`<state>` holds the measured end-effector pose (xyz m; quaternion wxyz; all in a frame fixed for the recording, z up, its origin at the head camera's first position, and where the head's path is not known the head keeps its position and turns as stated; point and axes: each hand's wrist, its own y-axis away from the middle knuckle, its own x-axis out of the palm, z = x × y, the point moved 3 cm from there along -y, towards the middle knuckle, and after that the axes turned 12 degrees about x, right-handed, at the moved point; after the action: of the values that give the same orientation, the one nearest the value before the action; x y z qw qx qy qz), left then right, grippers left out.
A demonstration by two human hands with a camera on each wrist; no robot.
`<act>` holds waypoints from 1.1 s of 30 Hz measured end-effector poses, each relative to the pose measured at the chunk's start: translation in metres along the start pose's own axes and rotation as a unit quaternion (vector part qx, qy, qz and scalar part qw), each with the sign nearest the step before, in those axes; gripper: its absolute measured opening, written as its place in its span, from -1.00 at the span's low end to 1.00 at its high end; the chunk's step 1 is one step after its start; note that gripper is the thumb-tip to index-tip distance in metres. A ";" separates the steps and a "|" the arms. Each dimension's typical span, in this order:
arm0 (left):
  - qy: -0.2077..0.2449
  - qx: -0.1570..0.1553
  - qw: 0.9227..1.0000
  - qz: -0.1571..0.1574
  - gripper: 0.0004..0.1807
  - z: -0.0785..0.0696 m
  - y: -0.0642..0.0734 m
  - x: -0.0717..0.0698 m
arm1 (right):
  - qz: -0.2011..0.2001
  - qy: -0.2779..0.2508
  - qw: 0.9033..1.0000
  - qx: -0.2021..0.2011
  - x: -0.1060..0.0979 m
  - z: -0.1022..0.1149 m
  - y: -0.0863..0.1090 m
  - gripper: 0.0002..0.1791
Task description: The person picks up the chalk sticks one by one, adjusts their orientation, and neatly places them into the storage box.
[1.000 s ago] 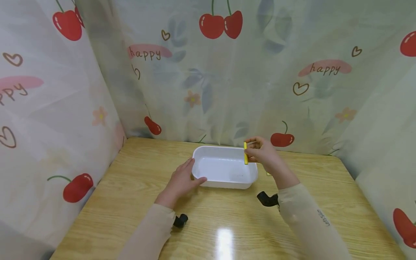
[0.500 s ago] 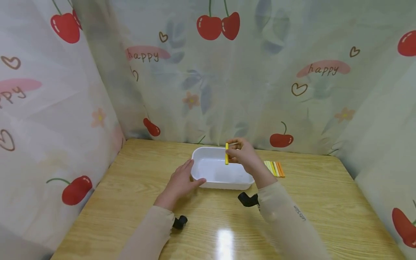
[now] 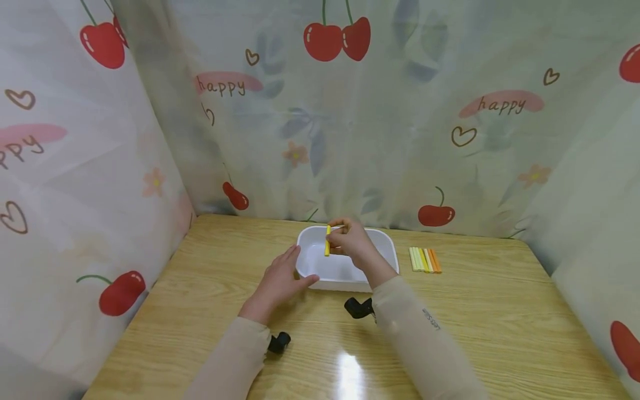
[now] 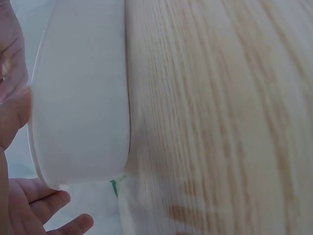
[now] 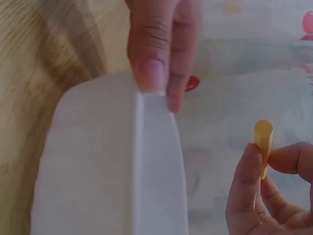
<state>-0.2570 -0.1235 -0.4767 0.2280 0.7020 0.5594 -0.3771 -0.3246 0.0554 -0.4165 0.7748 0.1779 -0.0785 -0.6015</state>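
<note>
My right hand [image 3: 351, 241] pinches a yellow stick of chalk [image 3: 327, 241] upright above the left half of a white plastic tray [image 3: 345, 285]. In the right wrist view, thumb and fingertips hold the chalk [image 5: 264, 139] with its round end up. At the tray's left end, my left hand [image 3: 278, 282] rests with extended fingers along the side and the thumb over the near rim. The left wrist view shows the tray's outer wall [image 4: 83, 98] with fingers touching its corner. No other item is visible inside the tray.
A row of several chalk sticks [image 3: 425, 260], pale yellow, yellow and orange, lies on the wooden table [image 3: 480, 316] right of the tray. Behind the table hangs a cherry-print curtain [image 3: 350, 128]. Black wrist mounts [image 3: 359, 308] stick out beside the forearms.
My right hand has carried the yellow chalk leftward, from the tray's right end to above its left half. The chalk row has come into view. The left hand has stayed on the tray.
</note>
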 end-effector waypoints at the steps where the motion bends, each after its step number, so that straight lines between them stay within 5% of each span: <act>1: 0.001 0.001 1.000 0.000 0.08 0.000 0.000 0.000 | -0.001 0.000 1.000 0.002 0.002 -0.002 -0.003 -0.52; 16: 0.005 0.011 1.000 -0.007 0.07 0.001 0.002 0.000 | -0.032 0.002 0.999 0.043 0.024 -0.034 -0.038 -0.59; 33: 0.008 0.020 1.000 -0.020 0.03 0.001 0.003 -0.001 | -0.057 0.120 0.990 0.046 0.040 -0.055 -0.061 -0.61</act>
<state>-0.2543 -0.1255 -0.4766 0.2017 0.6983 0.5673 -0.3871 -0.3502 0.0138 -0.4940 0.7342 0.2887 -0.0019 -0.6145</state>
